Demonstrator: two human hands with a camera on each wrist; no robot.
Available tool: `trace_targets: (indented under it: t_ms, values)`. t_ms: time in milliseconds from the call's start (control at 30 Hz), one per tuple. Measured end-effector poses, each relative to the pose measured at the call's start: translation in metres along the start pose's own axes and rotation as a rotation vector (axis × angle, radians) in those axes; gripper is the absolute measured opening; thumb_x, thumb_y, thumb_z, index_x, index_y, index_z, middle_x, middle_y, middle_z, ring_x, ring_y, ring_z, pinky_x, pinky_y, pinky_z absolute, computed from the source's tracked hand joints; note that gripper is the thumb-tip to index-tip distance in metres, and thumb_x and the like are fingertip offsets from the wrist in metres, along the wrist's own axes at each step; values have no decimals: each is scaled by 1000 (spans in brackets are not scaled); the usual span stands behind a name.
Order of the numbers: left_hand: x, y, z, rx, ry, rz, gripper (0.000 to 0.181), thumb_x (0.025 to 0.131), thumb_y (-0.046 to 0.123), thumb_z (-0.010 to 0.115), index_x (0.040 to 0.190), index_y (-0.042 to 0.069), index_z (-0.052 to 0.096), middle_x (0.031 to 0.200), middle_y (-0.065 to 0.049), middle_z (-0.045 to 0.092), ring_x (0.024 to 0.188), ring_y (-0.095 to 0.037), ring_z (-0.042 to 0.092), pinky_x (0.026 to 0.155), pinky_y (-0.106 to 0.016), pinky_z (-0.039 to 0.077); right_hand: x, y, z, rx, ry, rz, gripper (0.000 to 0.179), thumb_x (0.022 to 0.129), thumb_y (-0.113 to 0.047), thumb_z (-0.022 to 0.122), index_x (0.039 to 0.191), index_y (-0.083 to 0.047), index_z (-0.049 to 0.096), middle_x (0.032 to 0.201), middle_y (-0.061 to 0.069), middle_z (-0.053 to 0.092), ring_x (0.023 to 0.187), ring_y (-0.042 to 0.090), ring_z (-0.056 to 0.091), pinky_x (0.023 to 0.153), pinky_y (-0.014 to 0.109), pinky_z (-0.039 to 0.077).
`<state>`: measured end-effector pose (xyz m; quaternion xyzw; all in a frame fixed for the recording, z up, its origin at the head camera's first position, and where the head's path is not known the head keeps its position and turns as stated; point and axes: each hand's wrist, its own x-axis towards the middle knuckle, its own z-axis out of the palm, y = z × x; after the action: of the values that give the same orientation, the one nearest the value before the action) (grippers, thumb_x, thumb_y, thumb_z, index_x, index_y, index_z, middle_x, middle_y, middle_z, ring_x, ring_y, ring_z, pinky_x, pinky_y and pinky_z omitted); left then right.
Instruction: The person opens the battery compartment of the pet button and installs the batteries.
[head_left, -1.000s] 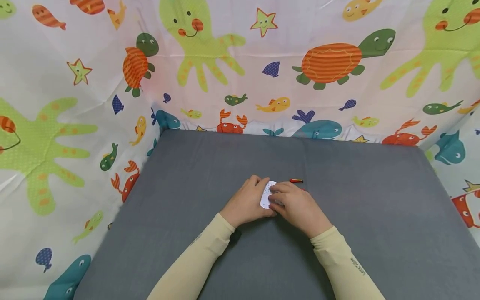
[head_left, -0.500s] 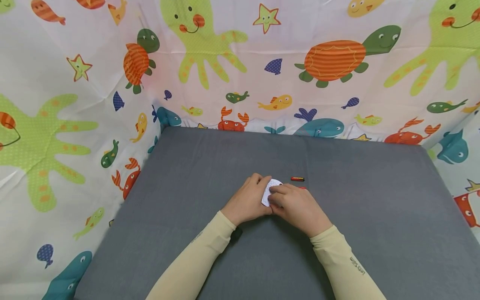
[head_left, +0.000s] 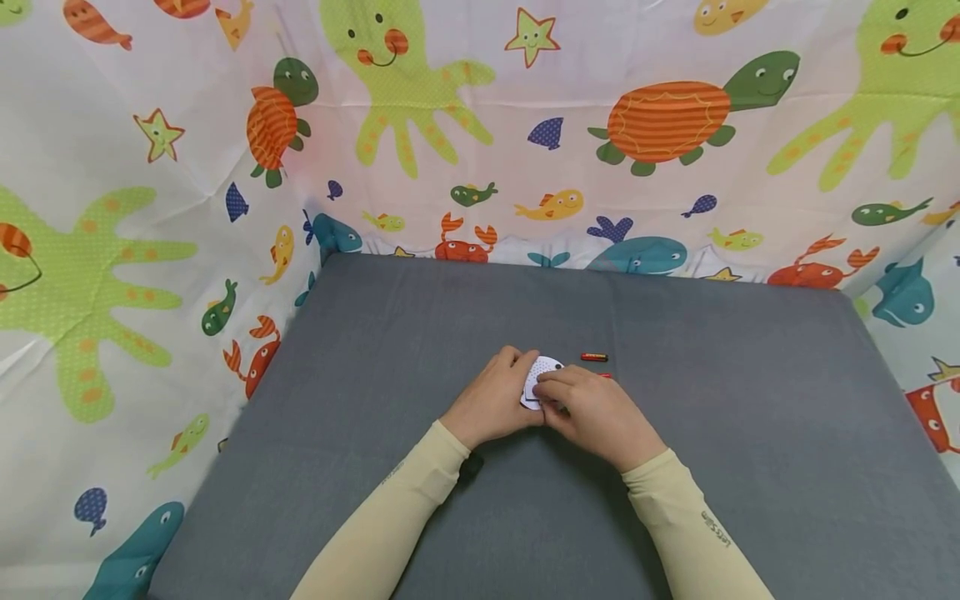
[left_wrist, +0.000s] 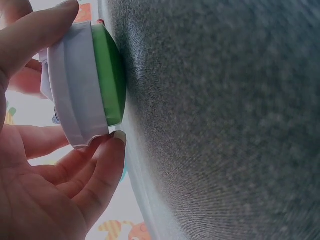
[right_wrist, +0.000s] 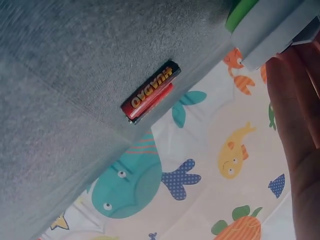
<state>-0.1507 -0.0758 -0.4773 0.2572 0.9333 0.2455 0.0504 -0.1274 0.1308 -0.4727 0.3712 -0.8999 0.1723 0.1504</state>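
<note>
A small white, rounded device (left_wrist: 75,85) with a green underside (left_wrist: 111,75) is in my left hand (head_left: 491,402), held by its rim between thumb and fingers just over the grey surface. A white dotted cover (head_left: 542,377) on its top sits slightly out of line, with a dark gap along its near edge. The fingers of my right hand (head_left: 598,415) are curled at that cover and pinch its edge; their tips are partly hidden. In the right wrist view the cover's edge (right_wrist: 309,33) stands up from the device.
Beyond my right hand lies a black and red battery (head_left: 595,357). A second battery (head_left: 606,376) is closer and partly hidden by the hand. The grey cloth surface (head_left: 420,325) ends at a printed sea-animal curtain (head_left: 465,125) at the back and sides.
The dotted cover has shifted and tilted on the device, and a dark gap now shows at its near edge. My right fingers moved slightly with it. The left hand keeps its hold.
</note>
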Motion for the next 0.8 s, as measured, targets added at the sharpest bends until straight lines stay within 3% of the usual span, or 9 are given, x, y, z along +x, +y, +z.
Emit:
trace_targets:
  t_ms: [300, 600, 800]
  values:
    - [-1, 2, -1, -15, -18, -16, 90, 88, 47, 90, 159, 12, 48, 138, -11, 58, 115, -21, 60, 99, -40, 58, -1, 4, -3, 161, -25, 83, 33, 84, -9, 93, 115, -13, 80, 115, 1, 78, 107, 18, 73, 93, 39, 62]
    - [-2, 1, -2, -1, -11, -27, 93, 89, 44, 87, 163, 6, 45, 143, -13, 59, 120, -22, 61, 105, -40, 56, 1, 3, 2, 89, 37, 37, 20, 84, -8, 92, 93, -18, 77, 112, 1, 79, 103, 16, 73, 84, 36, 63]
    - [-1, 0, 0, 14, 0, -16, 89, 91, 42, 84, 163, 5, 46, 140, -13, 60, 118, -22, 61, 104, -38, 56, 2, -1, 0, 65, 44, 48, 19, 86, -9, 88, 89, -18, 72, 110, 1, 78, 101, 14, 72, 80, 35, 63]
